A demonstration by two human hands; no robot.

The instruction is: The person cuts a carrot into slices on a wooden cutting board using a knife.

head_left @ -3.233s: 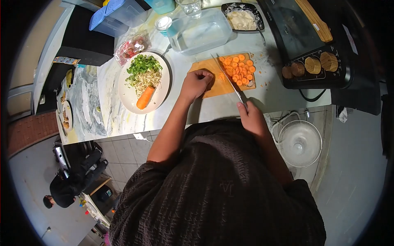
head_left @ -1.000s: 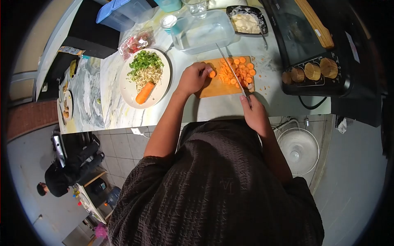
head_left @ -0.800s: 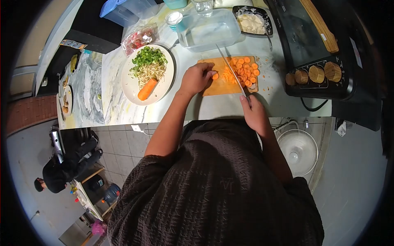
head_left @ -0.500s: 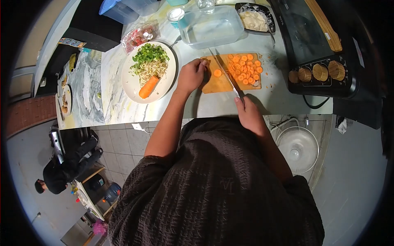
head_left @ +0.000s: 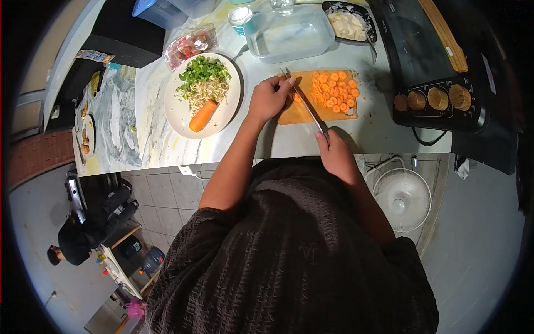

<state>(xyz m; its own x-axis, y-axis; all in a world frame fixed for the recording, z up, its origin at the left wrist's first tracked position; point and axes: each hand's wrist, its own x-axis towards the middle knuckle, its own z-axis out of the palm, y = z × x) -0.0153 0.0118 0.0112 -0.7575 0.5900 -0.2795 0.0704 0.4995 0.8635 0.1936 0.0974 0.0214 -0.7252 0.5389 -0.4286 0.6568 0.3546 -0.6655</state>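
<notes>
My right hand (head_left: 335,151) is closed round the handle of a kitchen knife (head_left: 310,106). The blade slants up and left across a wooden cutting board (head_left: 289,117). My left hand (head_left: 269,99), fingers curled and thumb bent in, is at the board's left edge close to the blade. Whatever its fingers hold, if anything, is hidden. A carrot slice (head_left: 296,97) shows partly between that hand and the blade. Right of the knife lies a pile of carrot slices (head_left: 334,92). On a white plate (head_left: 173,114) are chopped greens (head_left: 204,72), bean sprouts (head_left: 207,94) and a carrot piece (head_left: 202,116).
Behind the board stand a clear plastic container (head_left: 289,42), a white-and-teal cup (head_left: 240,18) and a black dish (head_left: 347,25) of pale food. A plastic bag (head_left: 191,45) lies behind the plate. An appliance with wooden knobs (head_left: 436,100) is at right. Another person (head_left: 78,236) is far left.
My left hand has moved right, toward the blade, and now partly covers the single carrot slice. My right hand still holds the knife, nearly in place.
</notes>
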